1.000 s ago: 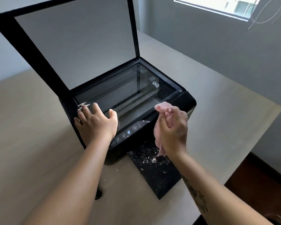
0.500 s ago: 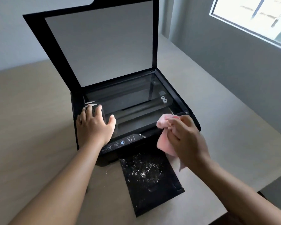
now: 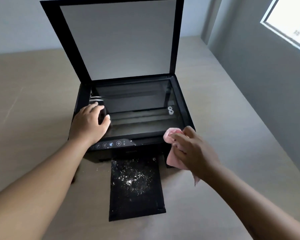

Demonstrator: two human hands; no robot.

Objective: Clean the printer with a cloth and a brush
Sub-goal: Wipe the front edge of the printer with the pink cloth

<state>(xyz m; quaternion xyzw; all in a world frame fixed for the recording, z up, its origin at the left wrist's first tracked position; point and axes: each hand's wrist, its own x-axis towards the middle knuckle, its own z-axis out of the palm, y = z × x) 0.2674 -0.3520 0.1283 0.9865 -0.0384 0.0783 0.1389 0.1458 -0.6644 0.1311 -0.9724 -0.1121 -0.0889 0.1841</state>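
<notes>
Leftmost, your left hand (image 3: 89,123) rested, fingers relaxed, on the front left corner of the single printer (image 3: 184,104); one output tray (image 3: 137,201) held white specks, two white rings (image 3: 170,110) lay under its glass, and your right hand (image 3: 196,153) gripped one pink cloth (image 3: 171,135) at the front right corner.

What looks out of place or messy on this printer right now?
White specks are scattered over the black output tray pulled out at the front of the printer, like spilled dust. Nothing else looks askew or damaged.
</notes>
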